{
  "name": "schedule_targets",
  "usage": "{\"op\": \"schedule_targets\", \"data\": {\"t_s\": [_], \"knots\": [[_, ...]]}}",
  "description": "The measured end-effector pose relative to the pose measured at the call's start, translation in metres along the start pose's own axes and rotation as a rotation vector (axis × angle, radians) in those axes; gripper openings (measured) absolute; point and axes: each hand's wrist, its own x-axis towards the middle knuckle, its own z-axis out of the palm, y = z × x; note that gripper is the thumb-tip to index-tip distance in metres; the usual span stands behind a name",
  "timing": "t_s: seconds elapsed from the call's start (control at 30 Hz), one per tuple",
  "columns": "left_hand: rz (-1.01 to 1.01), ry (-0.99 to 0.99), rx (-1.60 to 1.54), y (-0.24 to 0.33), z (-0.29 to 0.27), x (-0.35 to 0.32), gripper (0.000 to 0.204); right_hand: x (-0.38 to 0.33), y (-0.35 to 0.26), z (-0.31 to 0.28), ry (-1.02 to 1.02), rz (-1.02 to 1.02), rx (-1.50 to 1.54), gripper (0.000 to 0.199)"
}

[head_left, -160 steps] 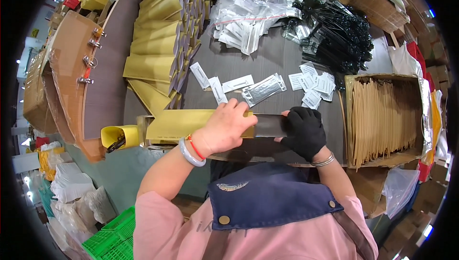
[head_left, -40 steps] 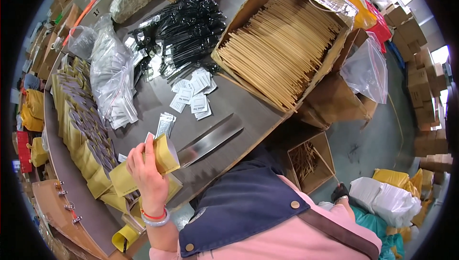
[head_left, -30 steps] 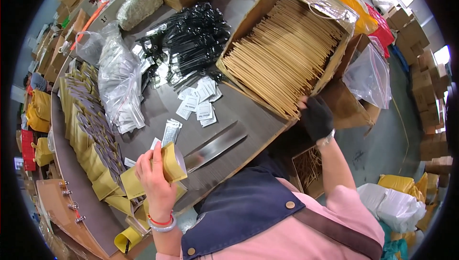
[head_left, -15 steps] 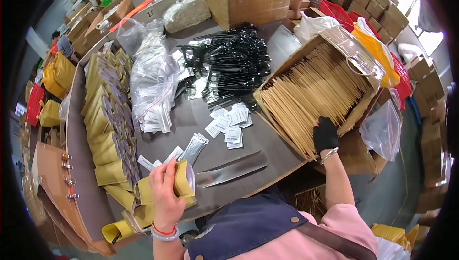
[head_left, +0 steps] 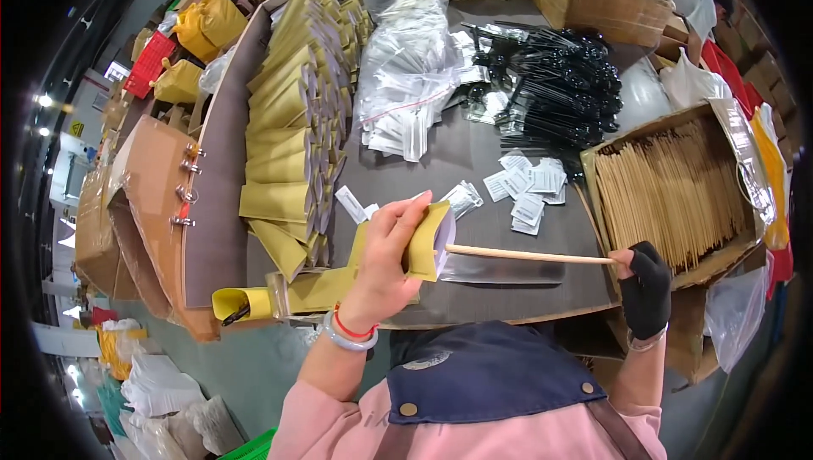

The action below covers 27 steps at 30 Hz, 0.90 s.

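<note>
My left hand (head_left: 391,253) is closed round a yellow paper pouch (head_left: 432,240), whose open white-lined mouth faces right. Between the bare fingertips of my right hand (head_left: 645,291), in a black fingerless glove, is one end of a thin wooden stick (head_left: 533,254). The stick lies nearly level, and its far end is at the pouch's mouth, just inside it. Right of the right hand stands a cardboard box (head_left: 750,159) packed with similar wooden sticks (head_left: 673,198). A dark, shiny flat strip (head_left: 504,271) lies on the table under the stick.
Many yellow pouches (head_left: 284,155) stand in overlapping rows at the left. White sachets (head_left: 529,187) lie mid-table, near a clear bag of sachets (head_left: 406,79) and a heap of black long-handled utensils (head_left: 563,88). A cardboard piece with metal clips (head_left: 161,181) is beyond the left edge.
My right hand has left the stick box and come toward the left hand, bringing one wooden stick to the pouch's mouth. The left hand still grips the pouch. The view has shifted left.
</note>
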Motion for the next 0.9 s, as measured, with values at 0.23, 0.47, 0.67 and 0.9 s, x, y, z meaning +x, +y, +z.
{"op": "schedule_targets", "data": {"t_s": [0.23, 0.47, 0.67, 0.9], "knots": [[0.079, -0.060, 0.177, -0.002, 0.004, 0.005, 0.075, 0.005, -0.009, -0.005, 0.037, -0.117, -0.094, 0.019], [0.204, -0.035, 0.451, 0.009, 0.013, 0.000, 0.059, 0.042, -0.064, 0.039, -0.274, -0.396, -0.089, 0.045], [0.272, -0.078, 0.573, 0.023, 0.000, 0.012, 0.043, 0.044, -0.078, 0.106, -0.273, -0.487, 0.114, 0.083], [-0.066, 0.226, 0.818, -0.085, -0.101, -0.034, 0.058, 0.006, 0.018, 0.130, -0.368, -0.150, -0.196, 0.067]]}}
